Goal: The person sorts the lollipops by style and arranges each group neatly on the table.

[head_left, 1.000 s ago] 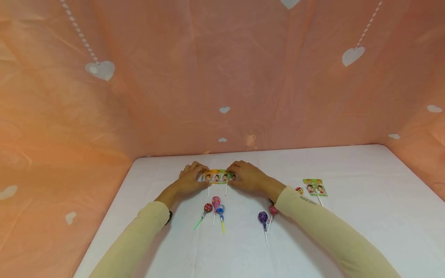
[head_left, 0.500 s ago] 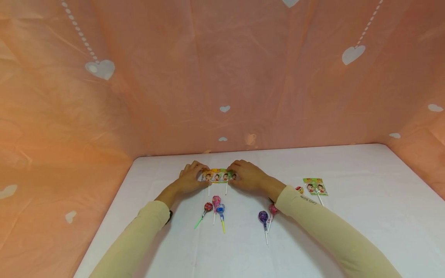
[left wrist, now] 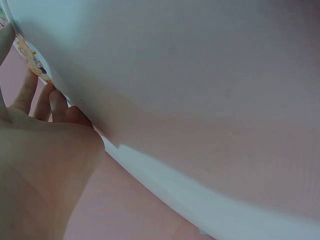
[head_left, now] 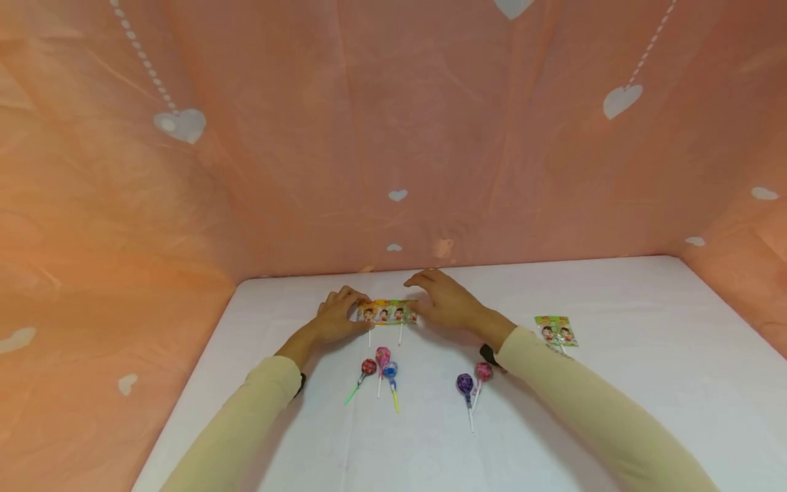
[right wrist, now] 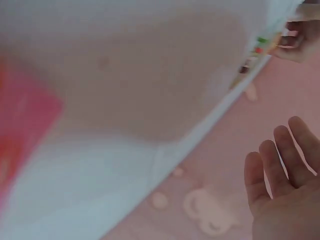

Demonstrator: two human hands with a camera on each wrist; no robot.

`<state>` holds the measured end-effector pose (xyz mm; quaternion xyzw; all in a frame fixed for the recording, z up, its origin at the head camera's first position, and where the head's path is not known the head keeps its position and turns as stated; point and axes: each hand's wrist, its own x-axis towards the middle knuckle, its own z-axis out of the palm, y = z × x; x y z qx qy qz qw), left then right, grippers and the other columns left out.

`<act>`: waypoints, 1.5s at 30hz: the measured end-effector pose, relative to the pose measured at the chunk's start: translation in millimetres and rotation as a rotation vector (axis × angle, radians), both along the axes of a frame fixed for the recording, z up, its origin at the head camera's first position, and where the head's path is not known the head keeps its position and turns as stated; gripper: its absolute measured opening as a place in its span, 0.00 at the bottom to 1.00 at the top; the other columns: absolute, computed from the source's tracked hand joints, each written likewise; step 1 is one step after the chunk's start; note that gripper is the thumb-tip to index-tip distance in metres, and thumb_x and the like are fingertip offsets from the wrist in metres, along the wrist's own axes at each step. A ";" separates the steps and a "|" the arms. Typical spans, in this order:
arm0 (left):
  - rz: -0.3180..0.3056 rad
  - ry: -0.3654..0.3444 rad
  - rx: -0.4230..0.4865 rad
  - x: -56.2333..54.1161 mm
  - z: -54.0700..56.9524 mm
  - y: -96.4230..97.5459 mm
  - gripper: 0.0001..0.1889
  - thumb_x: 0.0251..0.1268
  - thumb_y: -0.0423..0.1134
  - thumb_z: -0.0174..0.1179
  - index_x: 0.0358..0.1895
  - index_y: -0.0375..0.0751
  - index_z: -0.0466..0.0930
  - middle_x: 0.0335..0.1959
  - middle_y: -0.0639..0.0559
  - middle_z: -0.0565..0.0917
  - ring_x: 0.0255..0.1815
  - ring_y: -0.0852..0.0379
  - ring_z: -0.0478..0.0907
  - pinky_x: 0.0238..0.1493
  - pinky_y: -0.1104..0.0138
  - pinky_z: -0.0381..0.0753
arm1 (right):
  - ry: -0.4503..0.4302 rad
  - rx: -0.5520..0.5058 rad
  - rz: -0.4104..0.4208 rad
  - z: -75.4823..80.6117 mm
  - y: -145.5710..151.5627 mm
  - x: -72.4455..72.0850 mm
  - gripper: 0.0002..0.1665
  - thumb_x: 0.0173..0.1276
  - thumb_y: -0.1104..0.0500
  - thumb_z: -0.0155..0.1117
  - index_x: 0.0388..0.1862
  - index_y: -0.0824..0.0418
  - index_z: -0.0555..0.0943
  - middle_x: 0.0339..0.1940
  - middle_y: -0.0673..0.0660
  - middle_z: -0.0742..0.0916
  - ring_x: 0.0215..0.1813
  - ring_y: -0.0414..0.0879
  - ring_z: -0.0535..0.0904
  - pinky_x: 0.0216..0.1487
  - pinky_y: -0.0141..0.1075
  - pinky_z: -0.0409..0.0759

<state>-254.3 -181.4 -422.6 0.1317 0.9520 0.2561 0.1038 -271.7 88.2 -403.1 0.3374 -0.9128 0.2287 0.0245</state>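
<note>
Two flat-packed lollipops lie side by side near the table's back edge, an orange packet (head_left: 367,313) and a green packet (head_left: 399,313), white sticks pointing toward me. My left hand (head_left: 338,318) holds the orange packet by its left end, thumb at the lower edge and fingers at the upper one. My right hand (head_left: 450,301) hovers at the green packet's right end, fingers spread and off it; in the right wrist view that hand (right wrist: 285,185) shows straight fingers with nothing in them. In front lie a red lollipop (head_left: 368,367), a pink lollipop (head_left: 383,355) and a blue lollipop (head_left: 390,370).
Right of the middle lie a purple lollipop (head_left: 465,384) and a dark pink lollipop (head_left: 484,371), close to my right sleeve. Another green packet (head_left: 556,330) lies farther right, its stick partly behind the sleeve. A peach curtain (head_left: 393,137) surrounds the white table (head_left: 645,328).
My right hand has let go of the green packet, its fingers lifting and spreading up and to the right. The left hand and the lollipops stay in place.
</note>
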 end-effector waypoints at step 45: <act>-0.006 0.048 -0.007 2.5 1.5 -11.2 0.26 0.66 0.50 0.65 0.65 0.47 0.74 0.68 0.48 0.70 0.71 0.42 0.60 0.72 0.43 0.56 | -0.031 0.068 0.052 -20.2 150.7 67.4 0.23 0.64 0.51 0.69 0.58 0.49 0.81 0.61 0.45 0.80 0.65 0.46 0.73 0.64 0.51 0.71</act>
